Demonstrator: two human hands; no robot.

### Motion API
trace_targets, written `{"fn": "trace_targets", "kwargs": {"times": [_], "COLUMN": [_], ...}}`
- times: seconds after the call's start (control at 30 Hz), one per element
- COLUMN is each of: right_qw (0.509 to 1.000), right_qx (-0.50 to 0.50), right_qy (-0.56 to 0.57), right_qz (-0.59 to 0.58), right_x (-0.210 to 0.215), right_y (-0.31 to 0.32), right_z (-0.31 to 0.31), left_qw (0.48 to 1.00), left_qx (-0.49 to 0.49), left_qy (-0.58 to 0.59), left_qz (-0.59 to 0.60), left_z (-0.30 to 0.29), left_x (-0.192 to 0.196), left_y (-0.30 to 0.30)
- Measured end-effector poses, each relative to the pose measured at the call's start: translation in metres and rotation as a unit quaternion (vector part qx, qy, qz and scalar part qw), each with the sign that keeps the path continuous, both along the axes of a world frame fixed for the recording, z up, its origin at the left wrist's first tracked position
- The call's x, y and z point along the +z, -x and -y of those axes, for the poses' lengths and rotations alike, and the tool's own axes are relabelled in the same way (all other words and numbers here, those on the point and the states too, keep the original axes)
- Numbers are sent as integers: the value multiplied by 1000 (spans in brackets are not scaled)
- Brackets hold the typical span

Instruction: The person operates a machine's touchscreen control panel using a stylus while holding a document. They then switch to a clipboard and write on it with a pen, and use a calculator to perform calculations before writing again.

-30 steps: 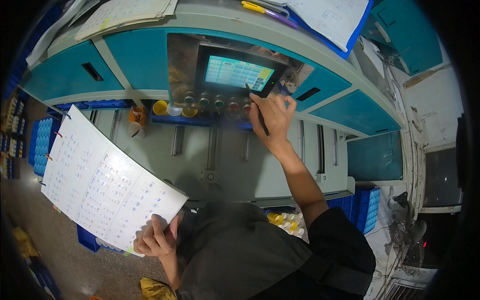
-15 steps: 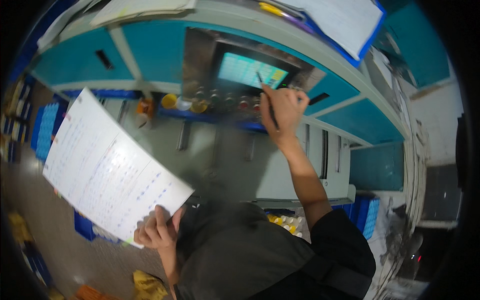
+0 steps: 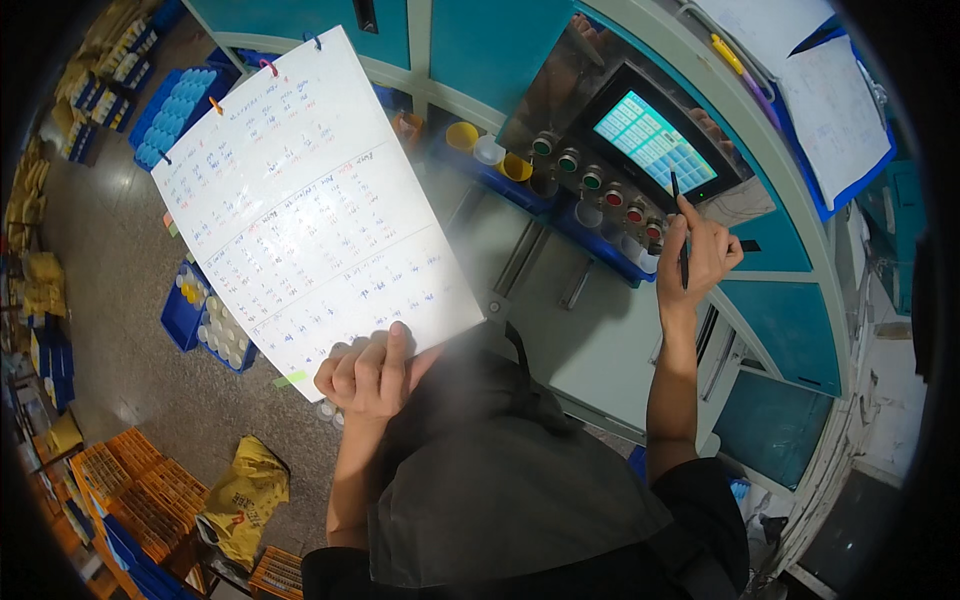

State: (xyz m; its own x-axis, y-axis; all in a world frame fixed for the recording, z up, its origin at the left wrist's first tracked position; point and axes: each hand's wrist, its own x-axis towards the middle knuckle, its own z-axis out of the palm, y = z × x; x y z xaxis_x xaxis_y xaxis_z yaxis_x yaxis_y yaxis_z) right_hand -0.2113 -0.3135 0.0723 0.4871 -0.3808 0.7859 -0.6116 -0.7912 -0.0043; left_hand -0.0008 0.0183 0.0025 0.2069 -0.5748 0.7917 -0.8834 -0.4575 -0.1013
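My left hand (image 3: 368, 378) grips the lower edge of a ring-bound set of white sheets (image 3: 320, 215) covered in handwriting, its thumb side partly hidden by the paper. Between the fingers of my right hand (image 3: 697, 255) is a dark pen (image 3: 684, 272), its tip at the lower edge of a lit touchscreen (image 3: 655, 140); I cannot tell whether it touches. The screen sits in a shiny metal panel of a teal and grey machine. Beneath it runs a row of round push buttons (image 3: 591, 180), some green, some red.
A blue tray (image 3: 560, 222) with yellow and white cups lies under the buttons. Papers on a blue clipboard (image 3: 835, 120) and a yellow pen (image 3: 733, 52) rest on the machine's top. On the floor at left are blue bins (image 3: 180, 330), a yellow sack (image 3: 248, 500) and orange crates (image 3: 130, 490).
My view has turned, so the screen now stands further right. The sheets have come up more upright in my left hand. The pen in my right hand stays close to the screen.
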Motion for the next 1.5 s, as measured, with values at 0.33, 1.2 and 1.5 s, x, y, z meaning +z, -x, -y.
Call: {"fn": "trace_targets", "kwargs": {"times": [0.33, 1.2, 1.5], "right_qw": [1000, 996, 999], "right_qx": [-13, -84, -29], "right_qy": [-6, -8, 3], "right_qz": [-7, 30, 22], "right_x": [-4, 2, 2], "right_y": [4, 21, 8], "right_z": [-2, 2, 4], "left_qw": [1000, 1000, 999], "left_qx": [3, -25, -28], "left_qy": [-3, 8, 11], "left_qz": [4, -12, -12], "left_z": [0, -5, -5], "left_x": [0, -4, -3], "left_y": [-1, -4, -4]}}
